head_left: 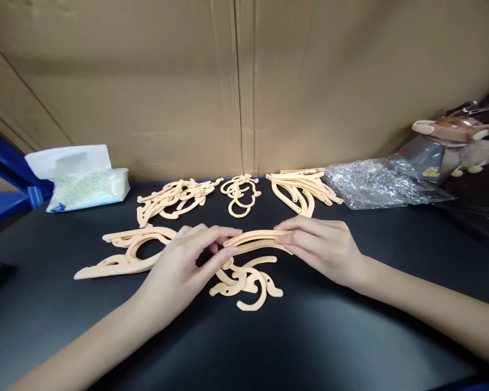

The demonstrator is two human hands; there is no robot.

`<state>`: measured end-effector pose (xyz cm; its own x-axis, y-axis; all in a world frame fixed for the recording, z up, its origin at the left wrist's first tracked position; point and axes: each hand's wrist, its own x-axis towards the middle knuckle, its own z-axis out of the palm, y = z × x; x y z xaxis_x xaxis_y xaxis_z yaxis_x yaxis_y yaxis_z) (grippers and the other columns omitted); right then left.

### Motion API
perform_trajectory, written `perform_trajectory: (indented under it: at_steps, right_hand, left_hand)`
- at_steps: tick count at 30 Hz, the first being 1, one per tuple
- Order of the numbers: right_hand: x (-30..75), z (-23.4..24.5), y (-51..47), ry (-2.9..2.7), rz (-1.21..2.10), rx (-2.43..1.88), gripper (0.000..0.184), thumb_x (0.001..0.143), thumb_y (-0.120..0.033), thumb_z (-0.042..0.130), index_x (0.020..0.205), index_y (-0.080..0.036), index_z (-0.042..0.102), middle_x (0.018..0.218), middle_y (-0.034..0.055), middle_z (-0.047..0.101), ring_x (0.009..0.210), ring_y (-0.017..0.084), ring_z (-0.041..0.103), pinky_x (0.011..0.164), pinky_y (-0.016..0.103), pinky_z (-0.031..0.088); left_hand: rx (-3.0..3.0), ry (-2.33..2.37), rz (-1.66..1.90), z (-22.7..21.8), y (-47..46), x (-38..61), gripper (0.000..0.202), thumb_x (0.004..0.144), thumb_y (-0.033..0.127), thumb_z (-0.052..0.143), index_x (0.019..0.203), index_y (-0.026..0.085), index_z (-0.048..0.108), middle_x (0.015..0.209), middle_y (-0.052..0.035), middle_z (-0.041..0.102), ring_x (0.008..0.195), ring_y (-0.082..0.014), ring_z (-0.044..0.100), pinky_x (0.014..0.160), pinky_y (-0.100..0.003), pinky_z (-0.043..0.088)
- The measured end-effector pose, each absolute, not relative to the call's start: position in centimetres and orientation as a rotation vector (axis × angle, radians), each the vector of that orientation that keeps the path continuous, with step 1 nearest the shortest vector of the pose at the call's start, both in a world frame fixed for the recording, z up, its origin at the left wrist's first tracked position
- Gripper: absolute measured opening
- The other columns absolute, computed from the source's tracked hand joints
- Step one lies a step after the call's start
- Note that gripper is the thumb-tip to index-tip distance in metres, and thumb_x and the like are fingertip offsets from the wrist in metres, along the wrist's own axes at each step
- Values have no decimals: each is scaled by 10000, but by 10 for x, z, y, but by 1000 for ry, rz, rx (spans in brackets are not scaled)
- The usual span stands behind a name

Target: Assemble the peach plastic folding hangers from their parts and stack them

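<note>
**Two hands grip a curved plastic strip at centre frame**

A peach-coloured curved strip [257, 239] sits in the middle of the frame, raised just above a black table [269, 347] and held at both ends. The left hand [183, 266] pinches the strip's left end between thumb and fingertips, with the fingers bent over it. The right hand [321, 244] grips the right end, fingers held together and stretched along the top edge, with the thumb tucked beneath. Whether the strip is one piece or two laid together cannot be told.

Directly below the strip, a small heap of hooks [246, 282] in the same colour lies on the table, their curves overlapping. To the left of centre, partly behind the left hand, lies a loose stack of long curved arms [126, 252].

Three more heaps line the back edge of the table: a left heap [173, 198], a middle heap [239, 195] of hooks, and a right heap [301, 190] of curved arms.

At right of the frame, just beside the right heap, lies a crumpled clear bag [375, 182]. Beyond it, at the far right, stands a grey bottle [444, 141] with a pinkish lid. At the left, a tissue pack [85, 182] has one white sheet sticking up, next to a blue frame [8, 179]. A cardboard wall [244, 81] fills the upper half of the frame.
</note>
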<state>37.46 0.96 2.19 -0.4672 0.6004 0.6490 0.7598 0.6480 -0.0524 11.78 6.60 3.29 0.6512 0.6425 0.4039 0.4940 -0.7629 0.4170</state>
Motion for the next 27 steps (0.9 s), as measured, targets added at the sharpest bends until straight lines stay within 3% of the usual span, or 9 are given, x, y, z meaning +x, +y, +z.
perform_trajectory:
  at_steps: [6,9,12,15,19,27]
  right_hand:
    - [375,16,12,-2244,-124,-1033,179,963,-174,521,1063,-226,660,1119,10,718,909,133,697,764,226,532]
    - [374,15,14,-2190,60,-1121,238,960,-148,517,1162,-223,619,1108,11,707,935,130,676,785,229,514]
    - [375,15,17,-2115,156,-1235,162,926,-185,597,1077,-204,651,974,2,703,835,133,655,720,242,490]
    - [377,13,21,-2081,230,-1319,123,896,-231,652,1009,-193,683,896,-5,691,801,141,629,698,255,469]
    - [378,12,24,-2050,316,-1352,170,919,-214,609,1062,-192,700,907,4,687,797,137,617,701,254,464]
    - [378,12,22,-2017,309,-1389,196,937,-242,590,1096,-211,700,958,10,678,806,141,629,701,267,472]
  left_hand:
    - [2396,1039,848,31,70,116,285,927,461,541,1034,229,668,906,-11,706,733,-159,616,623,-268,493]
    - [2462,1056,854,27,72,114,278,917,443,556,1059,229,661,831,-6,679,672,-150,586,595,-266,480]
    - [2546,1077,815,23,74,114,262,922,409,545,1075,233,664,722,14,606,642,-152,567,587,-269,464]
    - [2640,1070,760,20,76,114,256,943,382,518,1085,231,668,803,3,620,736,-169,585,661,-288,469]
    - [2714,1043,711,17,79,112,303,975,382,476,1186,231,632,936,-13,640,840,-183,597,727,-297,464]
    - [2765,993,776,19,80,110,271,970,296,509,1225,230,572,935,8,632,807,-157,571,730,-280,455]
